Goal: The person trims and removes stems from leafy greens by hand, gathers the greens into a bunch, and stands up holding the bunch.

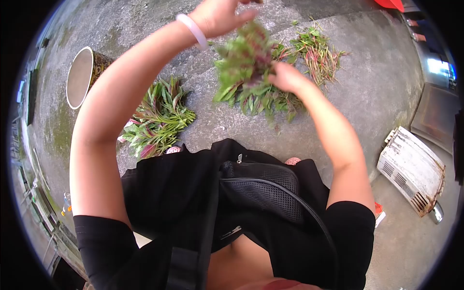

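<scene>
We see our right hand (286, 77) pinching blurred leafy bunch (246, 58) over loose greens (263, 101) on concrete floor (232, 128)

Left hand (223, 18) raised near bunch, cut off by top edge; we cannot tell whether fingers spread or close

Risk, we judge: loose grip lets stems slip, hard pull tears leaves; strays could mix into reddish stem pile (321, 60) close by

Right fingertips hidden among leaves; dark bit by left fingers too small to identify
</scene>
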Motion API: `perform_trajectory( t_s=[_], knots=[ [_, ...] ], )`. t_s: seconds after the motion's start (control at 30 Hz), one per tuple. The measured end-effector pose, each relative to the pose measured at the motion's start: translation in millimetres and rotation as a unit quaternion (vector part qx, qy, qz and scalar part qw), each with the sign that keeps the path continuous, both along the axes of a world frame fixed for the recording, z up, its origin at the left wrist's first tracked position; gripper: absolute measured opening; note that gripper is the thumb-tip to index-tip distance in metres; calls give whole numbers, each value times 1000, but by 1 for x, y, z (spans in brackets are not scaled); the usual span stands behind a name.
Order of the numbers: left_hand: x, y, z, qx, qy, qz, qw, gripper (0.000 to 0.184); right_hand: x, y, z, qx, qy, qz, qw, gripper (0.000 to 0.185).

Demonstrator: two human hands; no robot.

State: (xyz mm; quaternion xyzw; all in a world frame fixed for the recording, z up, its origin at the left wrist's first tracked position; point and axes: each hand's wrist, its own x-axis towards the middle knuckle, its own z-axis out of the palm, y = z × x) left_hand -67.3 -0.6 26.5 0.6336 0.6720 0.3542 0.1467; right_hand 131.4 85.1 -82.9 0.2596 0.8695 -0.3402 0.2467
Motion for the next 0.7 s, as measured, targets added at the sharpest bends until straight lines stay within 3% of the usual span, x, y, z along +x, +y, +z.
perform_trajectory(
  t_s=[0.1,0.13,0.23,0.27,0.3,0.37,0.43,0.5,0.57,0.63,0.7],
  knots=[
    [-10,15,9,43,-160,63,984,19,7,17,40,-149,111,-46,982,45],
    [-9,19,2,53,-190,72,978,19,8,18,48,-158,72,-77,982,49],
    [0,17,-37,65,-221,123,965,18,17,34,-12,-48,102,-244,963,49],
    [5,11,-52,91,-147,149,974,16,21,42,-6,44,104,-190,975,46],
    [9,1,-57,29,-182,152,971,23,26,45,-15,199,68,-224,952,36],
    [17,-16,-99,-57,-155,150,975,25,54,62,-55,302,237,-210,899,26],
    [35,-41,-115,-151,-67,59,984,25,63,46,-30,218,168,-224,935,22],
    [46,-61,-122,-151,54,-65,985,22,70,34,-27,153,134,-208,957,17],
    [52,-68,-136,-119,39,-139,982,24,74,21,-33,129,90,-148,976,16],
    [56,-65,-137,-97,36,-147,984,24,76,20,-54,204,138,-73,966,17],
    [56,-58,-132,-71,39,-141,987,24,68,15,-58,187,80,-76,976,20]
  ],
)
